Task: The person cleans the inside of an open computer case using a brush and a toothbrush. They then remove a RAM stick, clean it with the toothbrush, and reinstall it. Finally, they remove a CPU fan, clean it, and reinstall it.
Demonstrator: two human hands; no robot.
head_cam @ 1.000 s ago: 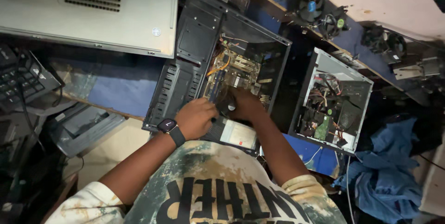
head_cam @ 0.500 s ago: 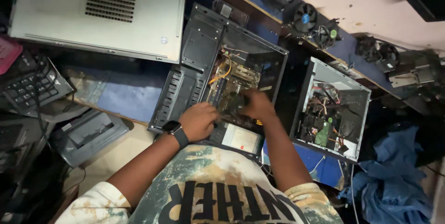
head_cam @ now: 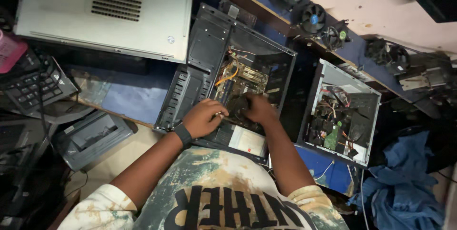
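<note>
Head view: the person is leaning over an open black computer case [head_cam: 228, 73] lying on its side on a blue-covered surface [head_cam: 131, 99].
Left hand [head_cam: 203, 118]: it is resting at the near edge of the case's opening, a black wrist band [head_cam: 183, 134] on the wrist; the fingers are curling inward over a small pale part, but I cannot tell whether they are gripping it.
Right hand [head_cam: 259, 108]: it is reaching into the case, touching a round dark cooler fan [head_cam: 236, 105]; the fingers are bending over it, and I cannot tell whether they are closed on it.
Inside the case: a circuit board [head_cam: 243, 75] with an orange cable [head_cam: 227, 76] is showing just beyond both hands.
Label: a white rectangular sticker with a small red mark [head_cam: 246, 140] is sitting on the case's near wall, between the 2 forearms.
Second case [head_cam: 342, 111]: open, grey-walled, standing just right of the first, with a green board inside.
Fans: 3 loose fans [head_cam: 312, 18] are lying along the far shelf.
Far left: a beige case panel [head_cam: 104, 13], a black keyboard [head_cam: 31, 85] and a grey printer [head_cam: 90, 137].
Lower right: blue cloth [head_cam: 404, 187].
</note>
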